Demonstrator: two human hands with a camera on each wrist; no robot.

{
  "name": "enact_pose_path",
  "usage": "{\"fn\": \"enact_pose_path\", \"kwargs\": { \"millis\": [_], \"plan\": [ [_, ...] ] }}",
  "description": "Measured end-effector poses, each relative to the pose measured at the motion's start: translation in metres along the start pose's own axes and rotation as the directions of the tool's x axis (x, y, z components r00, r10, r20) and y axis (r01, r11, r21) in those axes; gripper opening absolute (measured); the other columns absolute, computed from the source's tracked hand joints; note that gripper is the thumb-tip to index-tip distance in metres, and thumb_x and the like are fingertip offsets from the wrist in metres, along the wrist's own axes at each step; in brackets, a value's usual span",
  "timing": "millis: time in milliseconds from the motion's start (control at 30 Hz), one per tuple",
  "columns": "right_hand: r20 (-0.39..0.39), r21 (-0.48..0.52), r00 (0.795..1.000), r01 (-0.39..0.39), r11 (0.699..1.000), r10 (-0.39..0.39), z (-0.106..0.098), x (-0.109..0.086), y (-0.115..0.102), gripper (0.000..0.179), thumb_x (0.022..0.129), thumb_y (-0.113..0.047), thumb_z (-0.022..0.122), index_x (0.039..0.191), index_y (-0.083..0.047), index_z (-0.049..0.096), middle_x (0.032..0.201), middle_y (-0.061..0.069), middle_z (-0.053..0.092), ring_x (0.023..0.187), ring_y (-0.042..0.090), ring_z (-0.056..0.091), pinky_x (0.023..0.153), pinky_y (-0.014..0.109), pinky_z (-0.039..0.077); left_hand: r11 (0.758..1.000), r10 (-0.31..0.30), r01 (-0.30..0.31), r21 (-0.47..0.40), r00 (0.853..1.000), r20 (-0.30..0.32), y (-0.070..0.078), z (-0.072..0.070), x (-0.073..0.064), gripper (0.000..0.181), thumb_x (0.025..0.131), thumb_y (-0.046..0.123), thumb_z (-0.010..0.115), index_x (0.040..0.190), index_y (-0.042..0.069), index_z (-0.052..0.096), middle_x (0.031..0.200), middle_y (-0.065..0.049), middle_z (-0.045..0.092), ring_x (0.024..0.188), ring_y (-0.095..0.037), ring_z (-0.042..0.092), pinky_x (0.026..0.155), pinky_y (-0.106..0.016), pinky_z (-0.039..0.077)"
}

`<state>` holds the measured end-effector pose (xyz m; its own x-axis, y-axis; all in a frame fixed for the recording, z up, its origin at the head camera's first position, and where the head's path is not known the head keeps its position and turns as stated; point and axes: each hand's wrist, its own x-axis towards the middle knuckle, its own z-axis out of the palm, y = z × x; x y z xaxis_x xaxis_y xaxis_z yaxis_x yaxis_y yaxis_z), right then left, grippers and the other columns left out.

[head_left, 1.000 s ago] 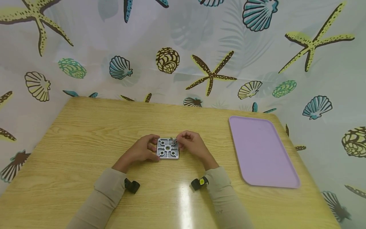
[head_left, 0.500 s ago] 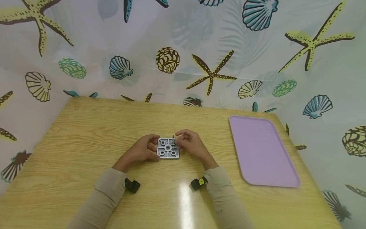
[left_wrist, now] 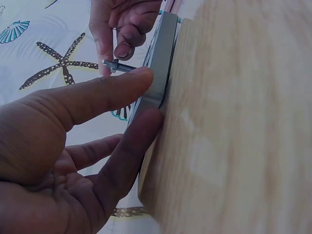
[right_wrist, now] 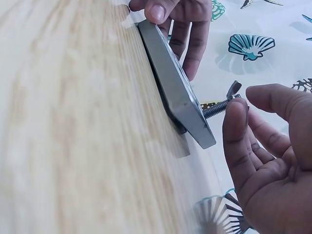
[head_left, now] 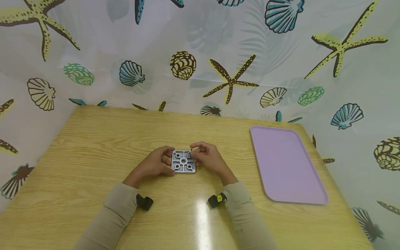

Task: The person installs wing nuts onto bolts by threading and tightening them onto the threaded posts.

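Observation:
A square grey metal plate (head_left: 183,166), with ribs and round holes on its upper face, lies on the table. My left hand (head_left: 155,162) grips its left edge between thumb and fingers. A threaded bolt (right_wrist: 214,109) stands up from the plate's far right corner. Near the bolt's free end sits a wing nut (right_wrist: 235,88), one wing of it showing beside my thumb in the right wrist view. My right hand (head_left: 207,155) holds the wing nut at the thumb and forefinger, its other fingers curled beneath. The forefinger's tip looks slightly apart from the wing.
A shallow purple tray (head_left: 289,166) lies at the right of the wooden table (head_left: 125,132). Behind and beside the table hangs a white curtain (head_left: 150,41) printed with shells and starfish.
My right hand has shifted slightly left over the plate's corner, and its fingers have turned the wing nut a little. The left hand and plate have stayed in place.

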<state>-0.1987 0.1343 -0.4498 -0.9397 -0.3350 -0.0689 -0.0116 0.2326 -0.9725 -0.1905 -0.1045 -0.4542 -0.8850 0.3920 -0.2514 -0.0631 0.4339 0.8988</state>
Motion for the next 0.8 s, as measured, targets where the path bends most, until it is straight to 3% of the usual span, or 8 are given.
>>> {"fn": "enact_pose_path", "kwargs": {
  "millis": [267, 533, 800],
  "plan": [
    [-0.019, -0.002, 1.0, -0.005, 1.0, 0.005, -0.0026, 0.0006, 0.0013, 0.027, 0.097, -0.006, 0.059, 0.119, 0.009, 0.062, 0.096, 0.021, 0.068, 0.067, 0.008, 0.062, 0.064, 0.023, 0.056, 1.0, -0.001, 0.001, 0.011, 1.0, -0.005, 0.0008, -0.0001, 0.0003, 0.084, 0.074, -0.001, 0.084, 0.146, 0.001, 0.042, 0.13, -0.018, 0.054, 0.102, -0.022, 0.061, 0.078, -0.027, 0.055],
    [-0.032, 0.028, 0.999, -0.025, 0.999, 0.026, -0.003, -0.0004, -0.0014, 0.019, 0.097, -0.005, 0.06, 0.11, 0.009, 0.063, 0.087, 0.008, 0.066, 0.069, 0.009, 0.062, 0.064, 0.024, 0.057, 1.0, -0.012, 0.012, -0.005, 1.0, -0.006, 0.0012, -0.0005, -0.0003, 0.084, 0.074, -0.002, 0.084, 0.147, 0.001, 0.042, 0.131, -0.018, 0.053, 0.101, -0.022, 0.06, 0.077, -0.028, 0.056],
    [-0.018, 0.021, 1.0, -0.008, 1.0, 0.009, -0.0039, -0.0005, -0.0011, 0.016, 0.096, -0.002, 0.06, 0.104, 0.011, 0.063, 0.087, 0.009, 0.065, 0.069, 0.009, 0.062, 0.064, 0.023, 0.056, 1.0, -0.01, 0.01, -0.009, 1.0, -0.003, 0.0003, -0.0002, 0.0005, 0.084, 0.074, -0.002, 0.084, 0.146, 0.001, 0.042, 0.13, -0.018, 0.053, 0.1, -0.022, 0.06, 0.076, -0.027, 0.055]
  ]
}}
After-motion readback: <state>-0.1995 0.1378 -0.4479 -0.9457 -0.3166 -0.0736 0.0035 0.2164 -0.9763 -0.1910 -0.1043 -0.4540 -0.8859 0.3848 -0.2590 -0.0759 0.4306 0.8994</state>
